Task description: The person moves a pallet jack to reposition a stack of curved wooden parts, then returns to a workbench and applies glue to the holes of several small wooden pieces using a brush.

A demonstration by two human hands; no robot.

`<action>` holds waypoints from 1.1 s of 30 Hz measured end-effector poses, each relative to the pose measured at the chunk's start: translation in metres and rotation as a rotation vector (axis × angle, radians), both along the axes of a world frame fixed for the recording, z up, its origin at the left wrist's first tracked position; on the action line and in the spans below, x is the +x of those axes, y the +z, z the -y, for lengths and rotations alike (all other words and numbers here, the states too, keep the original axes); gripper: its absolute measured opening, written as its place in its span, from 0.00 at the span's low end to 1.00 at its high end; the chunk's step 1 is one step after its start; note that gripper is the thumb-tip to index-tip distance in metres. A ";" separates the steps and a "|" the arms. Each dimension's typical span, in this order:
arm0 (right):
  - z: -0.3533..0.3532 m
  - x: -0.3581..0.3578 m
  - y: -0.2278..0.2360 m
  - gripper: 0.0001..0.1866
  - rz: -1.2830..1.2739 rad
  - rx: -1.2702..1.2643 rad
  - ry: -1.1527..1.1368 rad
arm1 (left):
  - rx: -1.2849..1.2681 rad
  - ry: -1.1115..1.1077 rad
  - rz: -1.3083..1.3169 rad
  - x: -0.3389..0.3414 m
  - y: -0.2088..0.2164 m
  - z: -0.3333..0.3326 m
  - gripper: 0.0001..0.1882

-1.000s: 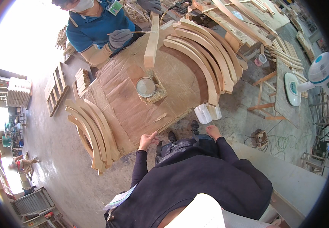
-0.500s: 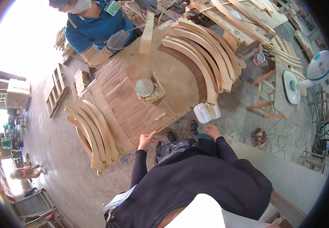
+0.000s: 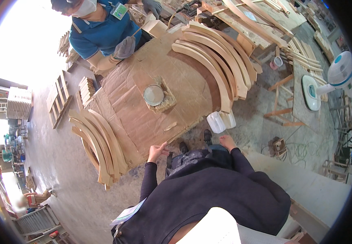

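My left hand is at the near edge of a table covered with brown cardboard, its fingers apart and nothing in them. My right hand hangs beside my hip with its fingers curled in, and nothing shows in it. Around the middle of the table, a round tub sits on a crusted block. Across from me, a co-worker in gloves has a thin stick in one hand and a pale wood block by the other.
Curved wood pieces are stacked at the table's right end, more curved pieces at its left. A white plastic jug stands by the near right corner. Further right are a fan and a wooden trestle. A pallet stands left.
The co-worker's wood block has swung from lying lengthwise toward the table to an end-on tilt nearer their body. A distant person at far left has shifted. My hands have stayed nearly still.
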State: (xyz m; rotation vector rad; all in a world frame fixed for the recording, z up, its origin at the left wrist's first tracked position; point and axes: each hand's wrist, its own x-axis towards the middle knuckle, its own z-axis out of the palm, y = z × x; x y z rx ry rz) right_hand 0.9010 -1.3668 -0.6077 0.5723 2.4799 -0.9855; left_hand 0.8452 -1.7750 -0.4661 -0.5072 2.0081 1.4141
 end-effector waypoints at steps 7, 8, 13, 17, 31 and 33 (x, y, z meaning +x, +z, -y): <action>-0.001 0.003 -0.008 0.15 -0.009 -0.001 -0.007 | -0.049 -0.030 -0.024 0.001 -0.005 0.003 0.28; -0.001 0.003 -0.008 0.15 -0.022 0.011 0.002 | -0.062 -0.037 -0.023 0.000 -0.005 0.003 0.28; -0.005 0.003 -0.008 0.15 -0.029 0.028 0.053 | -0.025 -0.021 0.005 0.000 -0.003 0.004 0.27; -0.003 0.000 -0.004 0.16 0.049 -0.033 0.012 | -0.049 -0.044 0.003 0.001 -0.008 0.007 0.26; -0.008 -0.012 -0.021 0.13 -0.051 0.045 0.207 | -0.002 -0.017 -0.008 0.000 0.001 0.003 0.26; -0.005 -0.018 -0.015 0.13 -0.032 0.051 0.198 | -0.006 -0.023 -0.019 0.001 0.000 0.003 0.27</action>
